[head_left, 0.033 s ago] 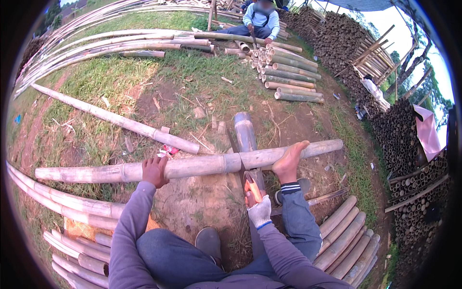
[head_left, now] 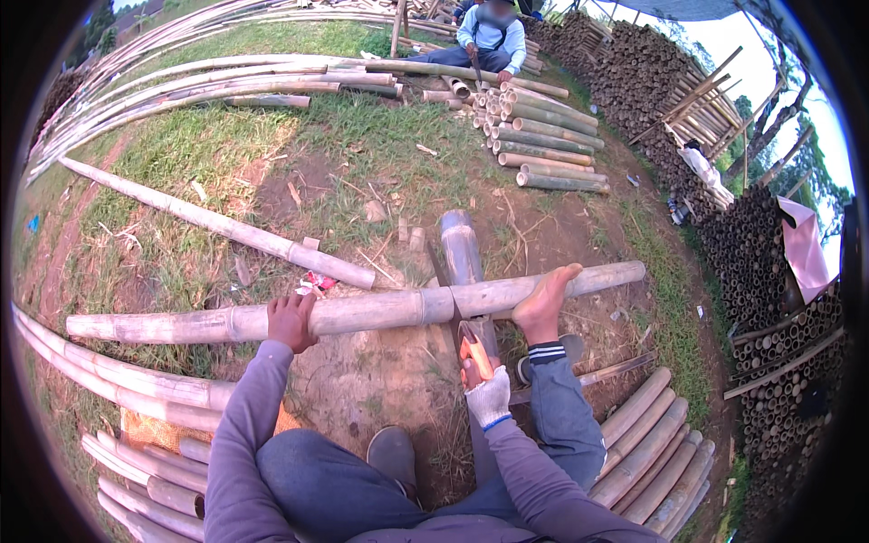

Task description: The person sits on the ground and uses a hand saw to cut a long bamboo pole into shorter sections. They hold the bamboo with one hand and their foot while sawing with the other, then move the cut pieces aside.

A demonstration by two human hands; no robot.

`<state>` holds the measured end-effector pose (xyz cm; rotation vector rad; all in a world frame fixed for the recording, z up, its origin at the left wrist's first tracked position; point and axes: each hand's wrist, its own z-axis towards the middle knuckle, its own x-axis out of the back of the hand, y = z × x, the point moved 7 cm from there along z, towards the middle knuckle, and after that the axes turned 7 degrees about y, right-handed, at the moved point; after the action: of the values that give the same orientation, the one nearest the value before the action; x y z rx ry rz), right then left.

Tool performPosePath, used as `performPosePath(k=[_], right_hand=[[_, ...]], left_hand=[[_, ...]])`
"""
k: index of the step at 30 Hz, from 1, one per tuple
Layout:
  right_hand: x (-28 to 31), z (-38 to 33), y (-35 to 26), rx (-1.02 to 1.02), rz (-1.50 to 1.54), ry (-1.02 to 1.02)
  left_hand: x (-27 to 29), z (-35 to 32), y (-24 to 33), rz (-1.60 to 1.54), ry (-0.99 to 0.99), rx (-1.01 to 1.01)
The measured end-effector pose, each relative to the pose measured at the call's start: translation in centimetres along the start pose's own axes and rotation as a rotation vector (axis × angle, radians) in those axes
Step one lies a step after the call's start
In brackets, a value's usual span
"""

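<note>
A long pale bamboo pole [head_left: 371, 310] lies crosswise in front of me, resting on a short grey bamboo log [head_left: 462, 249]. My left hand [head_left: 291, 321] is bare and grips the pole from the near side. My right hand [head_left: 487, 391] wears a white glove and is closed on an orange-handled cutting tool [head_left: 475, 351], whose front end sits against the pole just right of the log. My bare right foot [head_left: 543, 306] presses down on the pole to the right of the tool. The tool's blade is mostly hidden.
Another long pole [head_left: 217, 226] lies diagonally on the grass. Cut bamboo lengths [head_left: 652, 443] are piled at my lower right and poles [head_left: 136, 389] at my left. Another person [head_left: 489, 32] sits far ahead beside short cut pieces [head_left: 534, 145]. Stacked bamboo [head_left: 778, 299] lines the right.
</note>
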<state>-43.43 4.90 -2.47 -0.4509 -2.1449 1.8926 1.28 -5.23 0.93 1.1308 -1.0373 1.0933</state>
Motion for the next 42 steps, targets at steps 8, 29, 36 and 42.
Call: performPosePath(k=[8,29,36,42], right_hand=[[-0.4,0.2,-0.5,-0.007,-0.080,-0.004],[-1.2,0.3,3.7,-0.624,1.079,-0.447],[-1.1,1.0,-0.3,0.048,-0.092,-0.018],[-3.0,-2.3,-8.1,0.308,-0.487,0.006]], left_hand=[[0.3,0.3,-0.2,0.011,-0.049,0.023],[-0.1,1.0,-0.4,0.023,-0.060,0.030],[-0.2,1.1,-0.4,0.035,-0.070,0.028],[-0.2,0.8,-1.0,0.047,-0.081,0.040]])
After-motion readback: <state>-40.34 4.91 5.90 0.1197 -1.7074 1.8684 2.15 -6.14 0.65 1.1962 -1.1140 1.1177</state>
